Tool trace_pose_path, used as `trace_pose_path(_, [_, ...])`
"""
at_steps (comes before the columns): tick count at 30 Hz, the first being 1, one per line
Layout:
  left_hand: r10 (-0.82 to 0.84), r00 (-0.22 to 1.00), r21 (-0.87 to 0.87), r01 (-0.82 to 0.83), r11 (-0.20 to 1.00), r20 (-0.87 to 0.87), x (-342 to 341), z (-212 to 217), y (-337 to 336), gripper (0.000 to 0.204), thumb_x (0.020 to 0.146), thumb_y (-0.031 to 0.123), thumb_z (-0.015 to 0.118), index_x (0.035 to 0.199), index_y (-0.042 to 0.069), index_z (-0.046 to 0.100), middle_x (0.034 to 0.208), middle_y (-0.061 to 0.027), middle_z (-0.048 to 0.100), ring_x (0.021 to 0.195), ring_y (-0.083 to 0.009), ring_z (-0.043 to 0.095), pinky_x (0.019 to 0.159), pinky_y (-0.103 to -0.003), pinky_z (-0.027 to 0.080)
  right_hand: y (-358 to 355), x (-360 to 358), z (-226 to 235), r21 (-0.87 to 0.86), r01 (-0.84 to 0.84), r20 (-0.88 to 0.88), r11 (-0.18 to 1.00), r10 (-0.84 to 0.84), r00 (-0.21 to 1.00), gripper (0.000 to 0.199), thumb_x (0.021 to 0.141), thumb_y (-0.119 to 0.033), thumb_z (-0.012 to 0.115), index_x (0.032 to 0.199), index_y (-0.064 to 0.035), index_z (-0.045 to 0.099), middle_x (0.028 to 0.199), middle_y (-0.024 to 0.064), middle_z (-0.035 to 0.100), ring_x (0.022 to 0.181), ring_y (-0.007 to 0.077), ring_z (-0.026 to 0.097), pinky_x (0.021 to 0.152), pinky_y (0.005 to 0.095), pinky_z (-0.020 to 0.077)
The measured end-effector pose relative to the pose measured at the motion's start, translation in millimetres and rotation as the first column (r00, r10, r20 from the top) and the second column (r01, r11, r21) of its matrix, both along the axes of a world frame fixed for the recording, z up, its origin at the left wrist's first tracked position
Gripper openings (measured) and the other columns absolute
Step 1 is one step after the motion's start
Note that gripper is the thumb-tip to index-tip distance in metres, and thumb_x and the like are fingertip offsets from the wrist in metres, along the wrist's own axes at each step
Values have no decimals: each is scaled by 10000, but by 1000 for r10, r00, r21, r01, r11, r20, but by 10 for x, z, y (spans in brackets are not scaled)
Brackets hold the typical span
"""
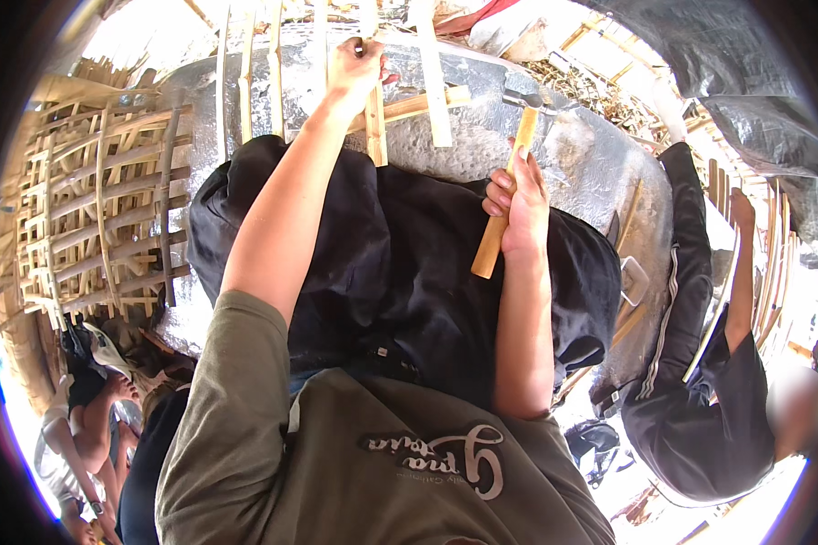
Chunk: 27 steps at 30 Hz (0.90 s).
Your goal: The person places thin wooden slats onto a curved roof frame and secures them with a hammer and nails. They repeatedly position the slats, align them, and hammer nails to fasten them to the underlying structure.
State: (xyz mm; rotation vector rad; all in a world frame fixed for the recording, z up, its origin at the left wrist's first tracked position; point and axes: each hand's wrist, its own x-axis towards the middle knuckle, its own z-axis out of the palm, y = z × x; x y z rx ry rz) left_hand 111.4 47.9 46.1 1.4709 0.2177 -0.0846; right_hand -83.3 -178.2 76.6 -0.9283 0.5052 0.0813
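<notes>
Place: at twelve o'clock of the view, on a big grey stone slab that serves as the bench, with a black cloth draped over its near edge.
Stacked work: at nine o'clock, well apart from the hands, finished bamboo lattice crates are piled.
Left hand: the left hand is closed around an upright bamboo slat, holding it against a crosswise slat of the bamboo frame that lies on the slab.
Frame: several more pale slats stand side by side, from eleven to twelve o'clock, the held joint near the right end of them.
Right hand: the right hand is wrapped tight on the wooden handle of a hammer; its steel head is raised at one o'clock, just right of the joint and not touching it.
Step in hand: by the look of it, nailing a slat crossing, with the hammer cocked for a blow. Whether a nail is already set there is too small to tell.
Next move calls for: a short, square stroke down onto the crossing, the left-hand fingers kept clear of the strike point and the slat held from twisting.
Bystander: at three o'clock another person in black bends beside the slab.
</notes>
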Motion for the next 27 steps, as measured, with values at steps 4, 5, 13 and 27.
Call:
trace_pose_path(4, [-17,999,36,15,999,41,-90,161,38,232,1041,236,606,1088,12,569,802,-41,558,639,-114,547,643,-330,593,-6,-12,15,43,13,26,999,-14,1000,409,1017,-431,635,1323,-181,529,723,-41,439,537,46,380,494,227,333])
trace_pose_path(5, [-42,997,37,39,999,63,-92,178,75,237,1040,237,606,1107,13,567,799,-38,561,644,-114,550,618,-320,569,-7,-11,6,58,16,38,998,-18,999,414,1016,-432,637,1325,-179,528,726,-40,439,537,47,381,495,227,334])
trace_pose_path(13, [-146,971,126,124,984,188,-227,687,-43,228,1046,211,577,1168,18,559,762,-22,569,633,-98,547,565,-289,507,-62,-29,42,92,60,84,994,-68,994,396,1027,-414,621,1326,-173,526,738,-35,443,537,46,380,494,224,341])
trace_pose_path(27, [-405,707,714,-200,671,579,-439,1236,241,368,975,237,669,1230,-21,610,962,-184,727,877,-281,728,768,-400,563,-96,-34,-42,134,138,34,981,-143,989,410,1037,-381,594,1380,-176,507,753,-39,412,555,37,355,509,217,326])
